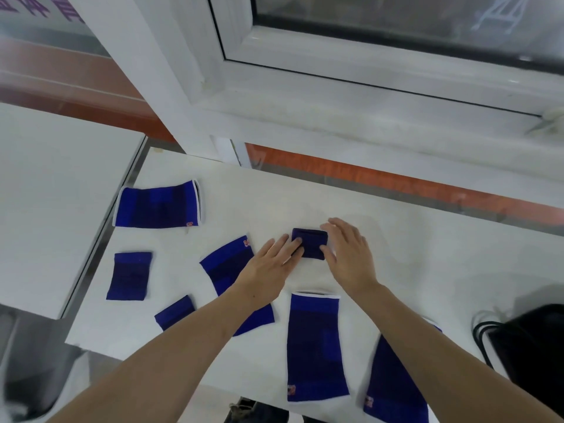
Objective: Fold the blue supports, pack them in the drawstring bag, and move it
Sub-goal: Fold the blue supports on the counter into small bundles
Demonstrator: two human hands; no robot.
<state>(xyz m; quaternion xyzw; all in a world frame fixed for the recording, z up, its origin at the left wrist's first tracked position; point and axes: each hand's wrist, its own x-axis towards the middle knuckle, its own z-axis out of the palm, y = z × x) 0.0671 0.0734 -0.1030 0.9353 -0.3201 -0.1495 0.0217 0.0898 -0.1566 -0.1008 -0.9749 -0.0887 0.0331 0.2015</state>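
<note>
- The worktop (396, 239) has 6 flat blue supports (316, 346) spread over it.
- The black bag (537, 355) sits at the right edge.
- Both hands, left (268, 267) and right (348, 254), lie flat, fingers straight, pressing the small folded support (311, 244). Press it flat so it stays folded.

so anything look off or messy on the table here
Nothing damaged or spilled. The blue supports just lie scattered at mixed angles, and the bottom right support hangs over the table's near edge. Both hands, left hand and right hand, press a small folded support.
</note>
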